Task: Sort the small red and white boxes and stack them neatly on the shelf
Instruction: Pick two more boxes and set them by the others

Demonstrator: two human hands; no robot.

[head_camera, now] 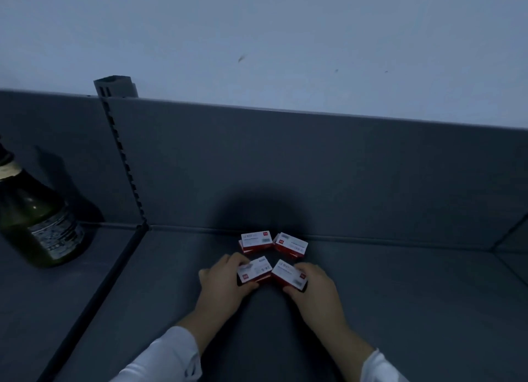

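Boxes [254, 271] in left hand [225, 280], right hand [315, 286]: long axes converge rearward.

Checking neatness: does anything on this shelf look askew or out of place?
Yes: the back right pile sits twisted against the back left pile, and the front left box and front right box angle inward. No damage visible.

On my feed I see two bare hands, the left hand [223, 280] and the right hand [313, 286], each followed by a bare wrist and forearm. Both arms wear long white fabric sleeves. The left white sleeve [168, 356] is loose and creased near its cuff; the right white sleeve [383, 367] shows me only a short, pale piece at the bottom edge.
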